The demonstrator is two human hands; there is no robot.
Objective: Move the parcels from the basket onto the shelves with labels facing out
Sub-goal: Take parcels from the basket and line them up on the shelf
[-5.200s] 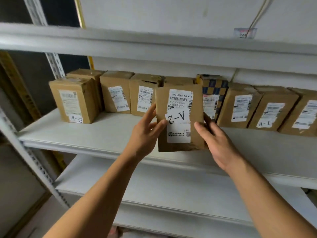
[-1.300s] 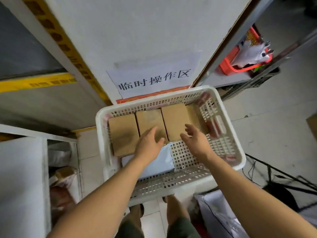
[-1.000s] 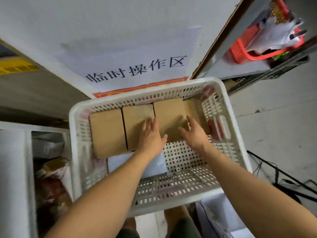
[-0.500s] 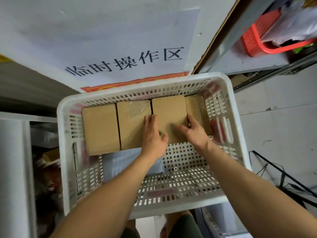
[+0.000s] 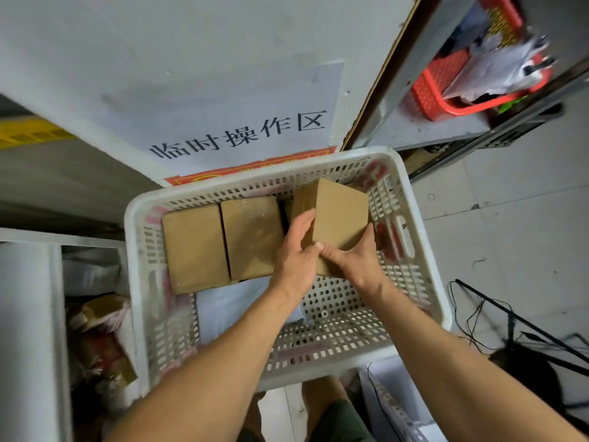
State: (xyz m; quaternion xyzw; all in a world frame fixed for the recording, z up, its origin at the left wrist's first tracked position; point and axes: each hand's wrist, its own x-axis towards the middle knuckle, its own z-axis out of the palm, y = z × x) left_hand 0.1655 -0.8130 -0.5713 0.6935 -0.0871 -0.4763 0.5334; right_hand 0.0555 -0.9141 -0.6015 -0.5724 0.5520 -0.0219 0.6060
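Hands work as a pair, left hand (image 5: 294,250) and right hand (image 5: 353,258) with fingers clamped on the tilted parcel (image 5: 334,215) at the basket (image 5: 417,250) far-right corner, so lift straight up, clear of neighbours, then find the label.

Both bare forearms reach forward and down; the left hand (image 5: 294,250) and right hand (image 5: 357,258) clasp a tilted cardboard box (image 5: 334,215) between them
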